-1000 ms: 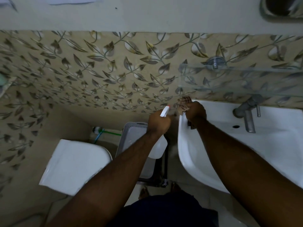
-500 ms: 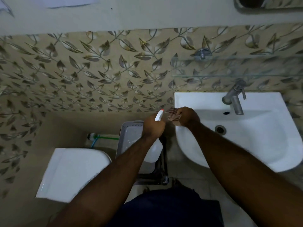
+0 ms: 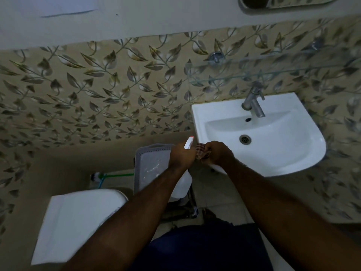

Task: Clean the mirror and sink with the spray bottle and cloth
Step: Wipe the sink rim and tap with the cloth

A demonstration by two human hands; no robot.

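I have the white plastic spray bottle with the red-tipped nozzle [image 3: 189, 143] in my left hand [image 3: 180, 155], fingers wrapped closed round its neck, the body hanging below the fist and the nozzle pointing up and away from me. Just right of that grip, my right hand [image 3: 216, 153] is bunched tight on the brown checked cloth [image 3: 202, 151], which sits squeezed between the two hands, touching both. My worry is the nozzle: it aims past the cloth toward the leaf-patterned tiled wall [image 3: 117, 94], so a squeeze now would likely wet the tiles instead. With the bottle hanging from a neck hold, a damp palm could let it slip onto the grey plastic basket [image 3: 150, 163] below. The white ceramic sink [image 3: 283, 153] lies just beyond my right knuckles; the mirror [image 3: 289, 1] is well above, only its lower edge showing, so I can't judge its state.
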